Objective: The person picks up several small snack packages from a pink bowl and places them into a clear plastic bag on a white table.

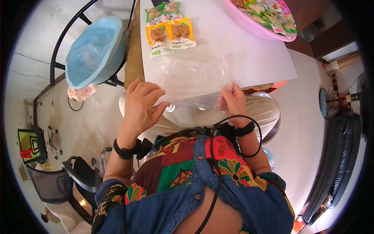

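Observation:
A clear plastic bag (194, 71) lies flat across the front of the white tabletop (248, 61), its near edge hanging over the table's front. My right hand (235, 101) pinches the bag's near right corner between thumb and fingers. At the bag's left end, my left hand (143, 102) is held with its fingers apart and nothing visible in it; whether the fingertips touch the film is hard to tell. Beyond the bag lie two yellow-edged snack packets (171, 36), with green-edged snack packets (163, 13) behind them.
A pink basin (248, 25) full of small snack packets stands at the table's back right. To the left, a blue basin (117, 58) holding clear plastic bags rests on a black-framed chair (55, 55). A black cable (214, 175) loops near my right wrist.

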Demonstrator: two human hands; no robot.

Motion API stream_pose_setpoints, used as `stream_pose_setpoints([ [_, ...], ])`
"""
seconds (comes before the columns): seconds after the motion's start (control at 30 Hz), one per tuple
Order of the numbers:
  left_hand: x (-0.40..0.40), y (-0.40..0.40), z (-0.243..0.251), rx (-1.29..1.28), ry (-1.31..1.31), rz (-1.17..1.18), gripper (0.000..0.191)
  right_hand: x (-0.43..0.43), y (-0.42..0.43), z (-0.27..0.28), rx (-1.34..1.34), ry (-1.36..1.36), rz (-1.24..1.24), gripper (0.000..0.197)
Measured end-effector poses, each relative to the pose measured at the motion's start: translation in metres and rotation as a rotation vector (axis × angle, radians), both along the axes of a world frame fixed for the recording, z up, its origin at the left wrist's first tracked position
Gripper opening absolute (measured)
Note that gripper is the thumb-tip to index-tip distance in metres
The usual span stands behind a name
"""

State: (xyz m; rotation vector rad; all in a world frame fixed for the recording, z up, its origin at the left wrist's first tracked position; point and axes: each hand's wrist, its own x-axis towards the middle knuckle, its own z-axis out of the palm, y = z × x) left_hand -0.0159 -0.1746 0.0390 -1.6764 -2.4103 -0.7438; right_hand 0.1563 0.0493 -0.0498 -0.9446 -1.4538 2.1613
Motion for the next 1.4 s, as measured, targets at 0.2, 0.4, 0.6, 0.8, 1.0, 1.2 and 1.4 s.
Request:
stream_pose_setpoints([
  [0.2,0.002,0.057,-0.027,0.057,-0.092,-0.096,0.031,0.000,-0.011,0.005,0.040,-0.041,0.083,0.021],
  [0.4,0.006,0.071,-0.048,-0.232,-0.034,-0.053,0.058,0.014,0.001,-0.020,0.029,-0.018,0.065,0.018],
  [0.6,0.004,0.067,-0.057,-0.277,-0.029,-0.023,0.068,0.028,0.019,0.006,0.007,-0.077,0.172,0.020],
  [0.8,0.003,0.067,-0.060,-0.291,-0.036,-0.023,0.069,-0.002,0.056,0.029,0.436,-0.113,-0.006,0.035],
  [1.0,0.001,0.064,-0.062,-0.288,-0.046,-0.026,0.073,-0.037,0.067,0.032,0.507,-0.077,0.163,0.031],
  [1.2,0.002,0.062,-0.063,-0.265,-0.060,-0.029,0.074,-0.036,0.068,0.033,0.372,-0.103,0.142,0.015],
  [1.4,0.004,0.058,-0.060,-0.237,-0.060,0.000,0.075,-0.035,0.069,0.019,0.314,-0.067,0.034,0.008],
])
